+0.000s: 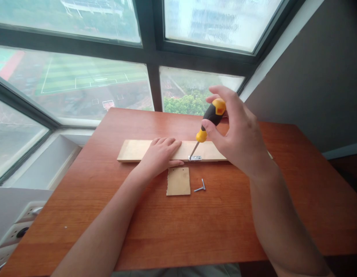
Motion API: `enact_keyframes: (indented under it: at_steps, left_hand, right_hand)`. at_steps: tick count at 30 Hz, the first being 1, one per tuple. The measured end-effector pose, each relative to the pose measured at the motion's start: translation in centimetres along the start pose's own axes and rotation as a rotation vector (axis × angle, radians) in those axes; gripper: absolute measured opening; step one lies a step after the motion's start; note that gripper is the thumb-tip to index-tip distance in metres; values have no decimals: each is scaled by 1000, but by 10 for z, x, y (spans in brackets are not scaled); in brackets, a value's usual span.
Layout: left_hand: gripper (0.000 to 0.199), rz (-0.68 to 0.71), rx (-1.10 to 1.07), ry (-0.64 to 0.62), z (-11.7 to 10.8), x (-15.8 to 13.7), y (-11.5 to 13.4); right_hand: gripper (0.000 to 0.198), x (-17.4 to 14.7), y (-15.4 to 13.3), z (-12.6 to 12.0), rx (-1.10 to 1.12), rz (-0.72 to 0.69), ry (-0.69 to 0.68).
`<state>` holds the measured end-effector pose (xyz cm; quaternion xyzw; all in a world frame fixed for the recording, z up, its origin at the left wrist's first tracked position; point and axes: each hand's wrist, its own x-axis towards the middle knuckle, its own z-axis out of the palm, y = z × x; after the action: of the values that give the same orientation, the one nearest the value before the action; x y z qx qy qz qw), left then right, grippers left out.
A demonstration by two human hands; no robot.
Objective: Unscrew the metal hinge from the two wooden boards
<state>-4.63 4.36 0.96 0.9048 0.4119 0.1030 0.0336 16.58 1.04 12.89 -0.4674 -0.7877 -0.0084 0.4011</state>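
A pale wooden board (134, 149) lies flat across the table. My left hand (162, 152) rests on it, fingers laid over the top and thumb along the near edge, holding it down. My right hand (238, 129) has thumb and fingers loosely round the black and yellow handle of a screwdriver (211, 117). The screwdriver leans, its tip down at a small metal hinge or plate (195, 158) at the board's near edge. Whether the tip sits in a screw is too small to tell. My right hand and forearm hide part of the board's right side.
On the brown table (166, 231), nearer me, lies a small square piece of thin board (178, 181) with two holes. Two screws (200, 187) lie to its right. Windows (103, 80) stand behind the table. Power sockets (22, 227) are on the wall at left.
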Motion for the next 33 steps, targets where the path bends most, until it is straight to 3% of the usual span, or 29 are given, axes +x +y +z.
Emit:
enact_keyframes:
  at_steps: [4,7,10,16,22,28,33]
  left_hand:
    - [62,3,4,-1,-1,0,0]
    - [63,4,11,-9,-2,0,1]
    - [63,3,21,-12,-1,1,1]
    - [64,1,16,-5,0,1,2]
    - [63,-1,16,5,2,1,2]
    - [64,1,5,6,3,1,2]
    - [63,4,-2,8,2,1,2]
  right_hand:
    - [51,-1,-2,2,143,5,-32]
    - [38,0,-1,5,42,15,13]
    - [38,1,1,6,-57,23,67]
    - [44,0,1,5,109,34,0]
    - [38,2,2,5,-82,-3,73]
    - [43,1,0,2,22,-5,-10]
    - [33,1,-1,5,-47,27,65]
